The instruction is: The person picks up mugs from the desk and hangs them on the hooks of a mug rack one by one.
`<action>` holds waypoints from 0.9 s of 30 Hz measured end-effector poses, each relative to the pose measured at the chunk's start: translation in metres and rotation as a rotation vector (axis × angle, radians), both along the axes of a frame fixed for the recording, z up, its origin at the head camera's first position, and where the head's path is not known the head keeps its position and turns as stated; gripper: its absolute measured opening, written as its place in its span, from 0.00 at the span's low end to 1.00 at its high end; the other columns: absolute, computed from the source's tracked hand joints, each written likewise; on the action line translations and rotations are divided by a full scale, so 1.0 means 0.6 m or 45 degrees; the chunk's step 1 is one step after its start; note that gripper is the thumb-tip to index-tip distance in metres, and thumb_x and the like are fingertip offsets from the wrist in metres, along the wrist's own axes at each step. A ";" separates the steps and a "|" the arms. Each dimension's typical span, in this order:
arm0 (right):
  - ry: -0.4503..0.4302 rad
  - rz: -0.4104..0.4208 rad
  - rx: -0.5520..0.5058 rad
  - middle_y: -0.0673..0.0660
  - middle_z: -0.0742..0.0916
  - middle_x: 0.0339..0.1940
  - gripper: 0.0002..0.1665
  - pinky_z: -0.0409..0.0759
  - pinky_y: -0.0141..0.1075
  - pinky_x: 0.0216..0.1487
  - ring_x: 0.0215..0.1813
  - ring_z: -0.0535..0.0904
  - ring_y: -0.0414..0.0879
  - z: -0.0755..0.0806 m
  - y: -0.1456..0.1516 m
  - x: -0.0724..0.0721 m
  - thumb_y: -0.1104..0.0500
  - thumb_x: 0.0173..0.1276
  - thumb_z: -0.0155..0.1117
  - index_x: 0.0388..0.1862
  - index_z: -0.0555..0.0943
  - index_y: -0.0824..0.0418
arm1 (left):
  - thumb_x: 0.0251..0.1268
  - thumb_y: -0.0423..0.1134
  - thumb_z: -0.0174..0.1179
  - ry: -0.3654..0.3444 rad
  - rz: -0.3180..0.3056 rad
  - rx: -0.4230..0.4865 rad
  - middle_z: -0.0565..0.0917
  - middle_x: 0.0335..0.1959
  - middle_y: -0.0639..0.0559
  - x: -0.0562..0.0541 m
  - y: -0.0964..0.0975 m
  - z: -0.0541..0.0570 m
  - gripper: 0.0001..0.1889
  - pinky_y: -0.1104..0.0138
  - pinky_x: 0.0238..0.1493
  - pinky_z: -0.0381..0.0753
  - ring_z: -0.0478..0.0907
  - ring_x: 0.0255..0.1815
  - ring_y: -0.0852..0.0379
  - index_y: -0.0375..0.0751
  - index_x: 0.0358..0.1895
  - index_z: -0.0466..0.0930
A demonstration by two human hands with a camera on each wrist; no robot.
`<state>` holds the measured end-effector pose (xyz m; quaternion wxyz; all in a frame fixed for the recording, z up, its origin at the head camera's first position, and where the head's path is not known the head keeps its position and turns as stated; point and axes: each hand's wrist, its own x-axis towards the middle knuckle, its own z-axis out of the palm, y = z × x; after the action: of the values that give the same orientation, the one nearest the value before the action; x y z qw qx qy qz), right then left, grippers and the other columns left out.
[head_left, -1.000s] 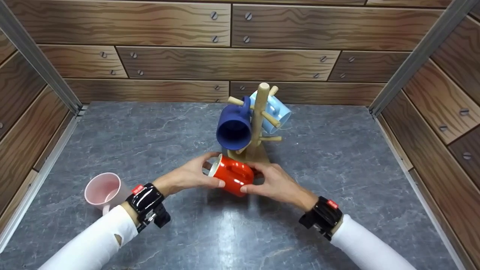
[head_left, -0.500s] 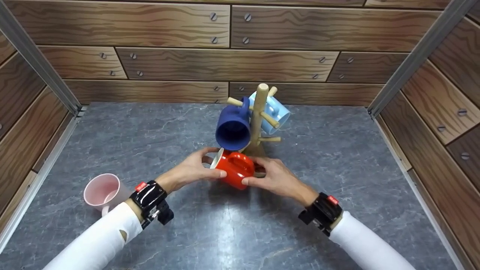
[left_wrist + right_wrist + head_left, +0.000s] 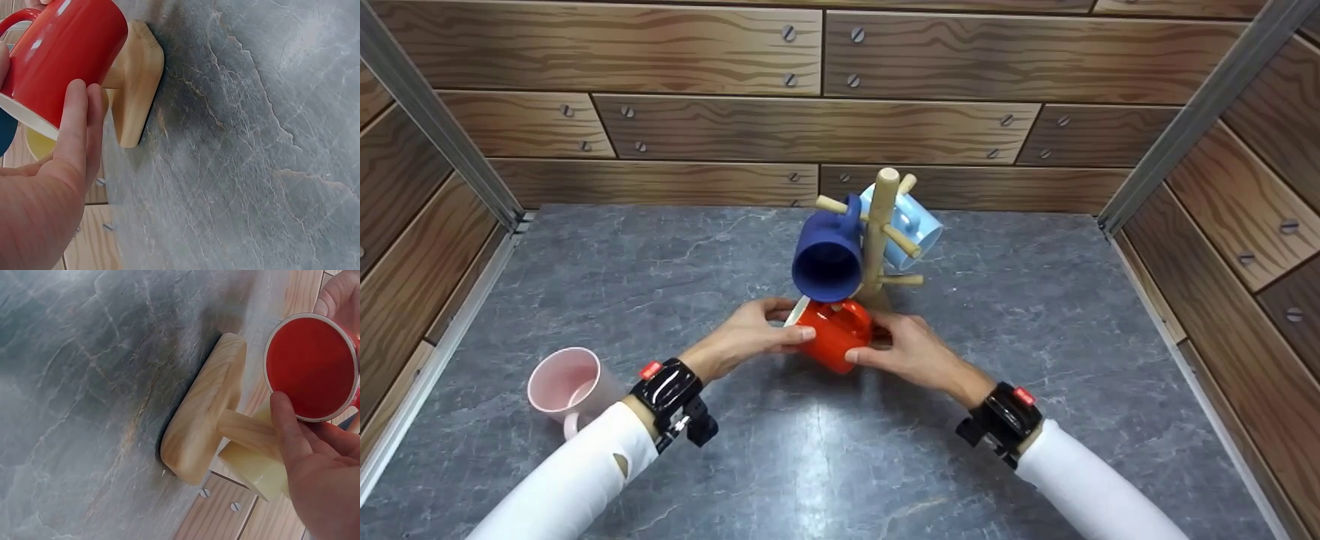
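A red mug [image 3: 832,337] with a white inside is tilted, its rim toward the left, in front of the wooden mug tree [image 3: 877,232]. My left hand [image 3: 746,334] grips it at the rim end, thumb on the near side. At the base end my right hand [image 3: 911,349] grips it, thumb also near. In the left wrist view the red mug [image 3: 70,53] is off the table, beside the wooden base [image 3: 143,79]. Just above its handle hangs a dark blue mug [image 3: 826,251]. Whether the handle touches a peg is hidden.
On the tree's far right side hangs a light blue mug [image 3: 919,225]. A pale yellow mug [image 3: 256,472] shows behind the post in the right wrist view. To the left, a pink mug [image 3: 574,382] stands upright near my left forearm. Wood-patterned walls enclose the grey table [image 3: 997,300].
Both hands have moved the red mug away from me and slightly right, toward the mug tree. Its handle now sits just beneath the dark blue mug.
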<state>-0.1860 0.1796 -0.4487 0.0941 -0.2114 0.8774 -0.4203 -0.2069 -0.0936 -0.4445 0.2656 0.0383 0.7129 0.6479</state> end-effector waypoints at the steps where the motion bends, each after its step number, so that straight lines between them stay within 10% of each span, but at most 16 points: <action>1: 0.005 -0.004 0.007 0.50 0.87 0.55 0.36 0.84 0.38 0.56 0.53 0.84 0.39 -0.001 0.000 0.000 0.37 0.59 0.73 0.62 0.80 0.53 | 0.52 0.42 0.77 -0.001 0.001 0.000 0.73 0.65 0.39 0.000 0.000 -0.001 0.45 0.60 0.55 0.85 0.84 0.54 0.49 0.33 0.72 0.63; 27: -0.003 -0.123 0.055 0.53 0.89 0.47 0.37 0.86 0.39 0.48 0.46 0.86 0.47 -0.023 0.019 -0.006 0.33 0.63 0.67 0.59 0.81 0.58 | 0.63 0.45 0.69 0.012 -0.059 0.038 0.79 0.59 0.36 -0.014 0.027 -0.030 0.37 0.55 0.58 0.83 0.84 0.52 0.49 0.27 0.69 0.66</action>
<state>-0.1895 0.1913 -0.4624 0.0792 -0.1663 0.8953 -0.4056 -0.2153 -0.0772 -0.4623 0.2764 0.0618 0.7035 0.6519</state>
